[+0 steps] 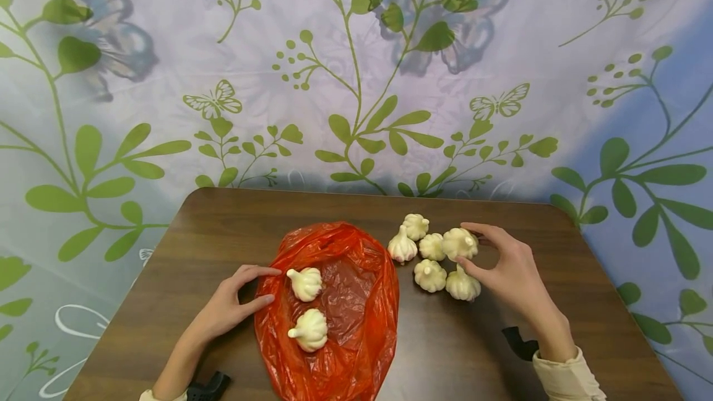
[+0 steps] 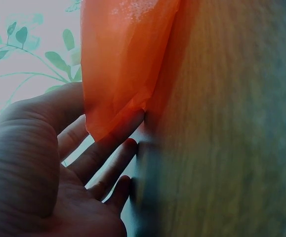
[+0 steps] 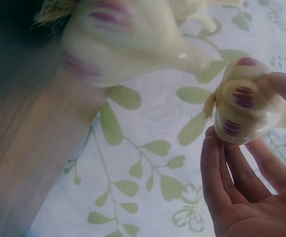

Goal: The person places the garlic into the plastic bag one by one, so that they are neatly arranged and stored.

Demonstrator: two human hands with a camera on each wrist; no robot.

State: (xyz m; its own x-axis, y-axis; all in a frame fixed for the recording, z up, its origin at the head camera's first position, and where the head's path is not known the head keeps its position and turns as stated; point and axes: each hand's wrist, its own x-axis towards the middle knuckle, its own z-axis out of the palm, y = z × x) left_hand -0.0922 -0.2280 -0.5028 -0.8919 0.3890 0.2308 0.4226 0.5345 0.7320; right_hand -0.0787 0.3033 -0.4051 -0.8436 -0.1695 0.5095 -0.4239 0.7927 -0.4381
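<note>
My right hand pinches a garlic bulb between thumb and fingers, held over a group of other bulbs. In the right wrist view this garlic shows purple streaks and a tuft of dry roots. Two more garlic bulbs, one upper and one lower, lie inside a red plastic bag whose mouth is spread wide. At the bag's left edge my left hand touches the plastic with thumb and forefinger apart. The left wrist view shows its extended fingers against the red film.
Right of the bag, several garlic bulbs sit close together on the brown wooden table. Behind the table's far edge hangs a curtain printed with leaves and butterflies. Dark straps show at both wrists.
</note>
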